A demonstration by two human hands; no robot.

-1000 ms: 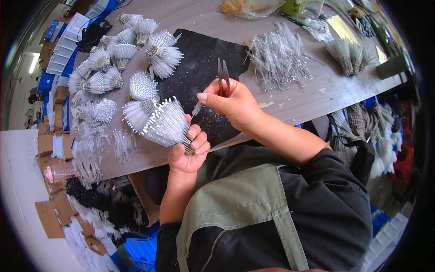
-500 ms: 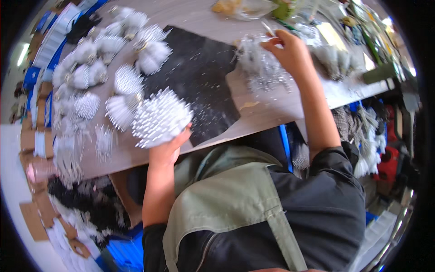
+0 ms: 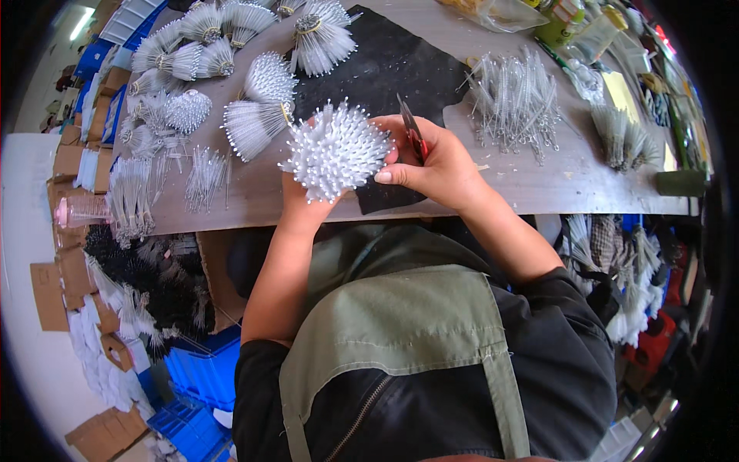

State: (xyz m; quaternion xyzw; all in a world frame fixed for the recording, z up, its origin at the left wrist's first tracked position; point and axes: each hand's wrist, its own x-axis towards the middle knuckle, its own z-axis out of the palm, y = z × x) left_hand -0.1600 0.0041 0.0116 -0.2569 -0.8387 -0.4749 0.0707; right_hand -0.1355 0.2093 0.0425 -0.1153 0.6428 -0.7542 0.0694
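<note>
At centre frame our left hand (image 3: 304, 204) grips the white brush bundle (image 3: 337, 150) from below; our right hand (image 3: 431, 165) pinches red-handled scissors (image 3: 412, 132) (blades closed, it seems), thumb on the bundle. Trimming seems next, above the tabletop (image 3: 539, 181).

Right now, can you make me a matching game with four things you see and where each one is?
Things:
1. white spiky bundle
2. red-handled scissors
3. black mat
4. blue crates

Places:
A. flat on the workbench
B. on the floor, down at the lower left
C. in the right hand
D. gripped from below by the left hand

Pairs: 1-D, 2-C, 3-A, 4-B
</note>
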